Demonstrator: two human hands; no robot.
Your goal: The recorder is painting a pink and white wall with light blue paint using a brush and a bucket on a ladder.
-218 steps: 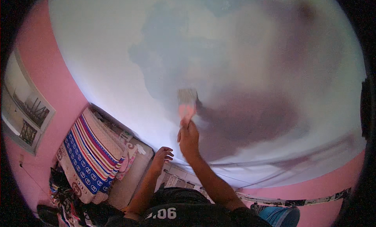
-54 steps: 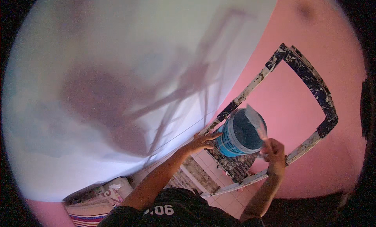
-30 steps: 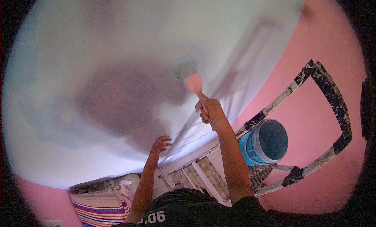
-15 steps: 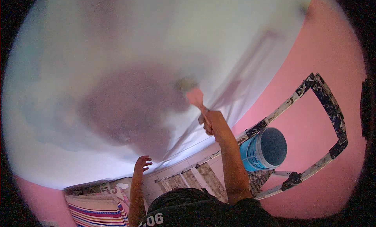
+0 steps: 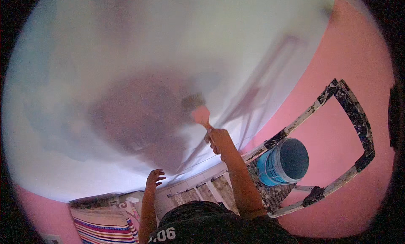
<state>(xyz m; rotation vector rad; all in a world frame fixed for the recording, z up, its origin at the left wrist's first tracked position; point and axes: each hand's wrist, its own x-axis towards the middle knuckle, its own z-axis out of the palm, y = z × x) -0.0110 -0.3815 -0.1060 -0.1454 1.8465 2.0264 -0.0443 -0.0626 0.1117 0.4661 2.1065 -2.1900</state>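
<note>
My right hand (image 5: 218, 143) is closed round the handle of a wide paintbrush (image 5: 201, 116). The brush has a pinkish body, and its dark, greyish bristles point up and left against the pale wall (image 5: 236, 46); whether they touch it I cannot tell. Lower and to the left, my left hand (image 5: 155, 177) is raised with its fingers apart and nothing in it. To the right of my right forearm, a blue bucket (image 5: 270, 167) stands tilted in view on the paint-spattered top of a stepladder (image 5: 367, 132).
A pink wall (image 5: 325, 84) meets the pale surface on the right. Down at the lower left lies a striped cloth (image 5: 103, 227) beside a pink wall. Ladder steps (image 5: 215, 187) and floor tiles show below my arms. Shadows of me and the ladder fall across the pale wall.
My right hand and the paintbrush have moved down and to the left. My left hand has shifted only slightly. More of the ladder top shows beside the bucket.
</note>
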